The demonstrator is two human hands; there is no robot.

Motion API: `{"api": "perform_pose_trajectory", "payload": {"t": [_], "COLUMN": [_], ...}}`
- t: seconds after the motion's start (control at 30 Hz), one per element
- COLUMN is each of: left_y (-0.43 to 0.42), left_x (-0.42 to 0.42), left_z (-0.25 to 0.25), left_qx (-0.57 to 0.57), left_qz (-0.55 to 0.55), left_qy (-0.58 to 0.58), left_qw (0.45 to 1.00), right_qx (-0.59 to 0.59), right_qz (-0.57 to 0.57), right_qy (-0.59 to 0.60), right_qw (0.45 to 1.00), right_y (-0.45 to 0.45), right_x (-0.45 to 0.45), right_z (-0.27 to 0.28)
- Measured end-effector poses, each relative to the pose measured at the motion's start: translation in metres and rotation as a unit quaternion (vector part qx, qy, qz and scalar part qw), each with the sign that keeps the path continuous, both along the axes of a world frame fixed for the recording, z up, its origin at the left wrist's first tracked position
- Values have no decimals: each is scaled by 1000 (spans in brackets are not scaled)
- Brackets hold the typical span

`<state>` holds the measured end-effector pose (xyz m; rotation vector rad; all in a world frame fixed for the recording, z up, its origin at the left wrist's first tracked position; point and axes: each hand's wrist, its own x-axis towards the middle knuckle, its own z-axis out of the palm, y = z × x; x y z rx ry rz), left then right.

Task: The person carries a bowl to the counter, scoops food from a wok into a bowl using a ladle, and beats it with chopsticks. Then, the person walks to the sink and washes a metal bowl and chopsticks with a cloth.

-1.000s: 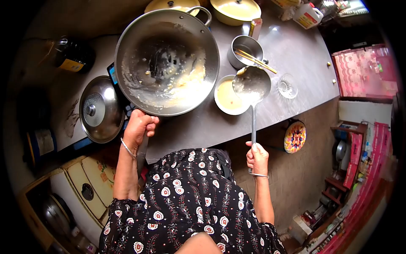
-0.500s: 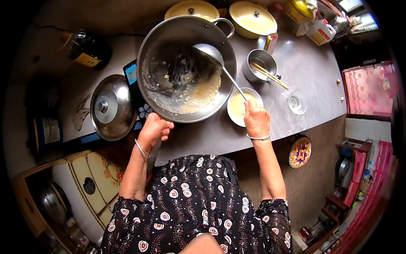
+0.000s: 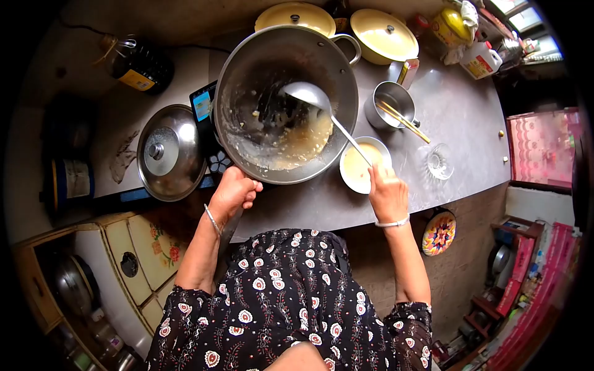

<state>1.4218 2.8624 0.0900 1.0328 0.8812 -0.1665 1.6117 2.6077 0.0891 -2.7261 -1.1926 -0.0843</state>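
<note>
A large dark wok (image 3: 247,80) is tilted over the counter, with a thin pool of pale, lumpy liquid (image 3: 303,145) on its near right side. My left hand (image 3: 234,190) is closed at the wok's near edge, fingers curled round what looks like its handle, mostly hidden. In my right hand (image 3: 388,193) is the handle of a metal ladle (image 3: 307,94); its bowl is inside the wok, above the pool. A white bowl (image 3: 348,178) of creamy liquid stands between the wok and my right hand, partly under the ladle's handle.
A steel pot (image 3: 378,116) with chopsticks (image 3: 405,120) stands right of the wok, near a glass dish (image 3: 439,162). Yellow lidded pots (image 3: 383,36) are behind. On the left are a steel lid (image 3: 176,167), a cooker with a lit display (image 3: 202,106) and a dark bottle (image 3: 139,68).
The view has shifted, so the scene sits farther right. My right hand has drawn the ladle slightly toward me within the wok. My left hand keeps its hold at the wok's edge.
</note>
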Motion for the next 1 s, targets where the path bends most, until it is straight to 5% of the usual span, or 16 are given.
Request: {"api": "perform_pose_trajectory", "payload": {"t": [0.37, 0.63, 0.87, 1.0], "left_y": [-1, -1, 1, 1], "left_x": [1, 1, 1, 1], "left_z": [1, 1, 0, -1], "left_qx": [-3, 9, -6, -8], "left_qz": [4, -5, 1, -3], "left_qy": [13, 6, 5, 6], "left_qw": [1000, 1000, 1000, 1000], "right_qx": [-50, 42, -8, 43], "right_qz": [81, 1, 95, 39], "right_qy": [57, -1, 55, 31], "right_qw": [994, 999, 994, 998], "right_y": [-33, 12, -22, -3], "right_x": [-29, -4, -27, -14], "right_z": [13, -11, 9, -1]}}
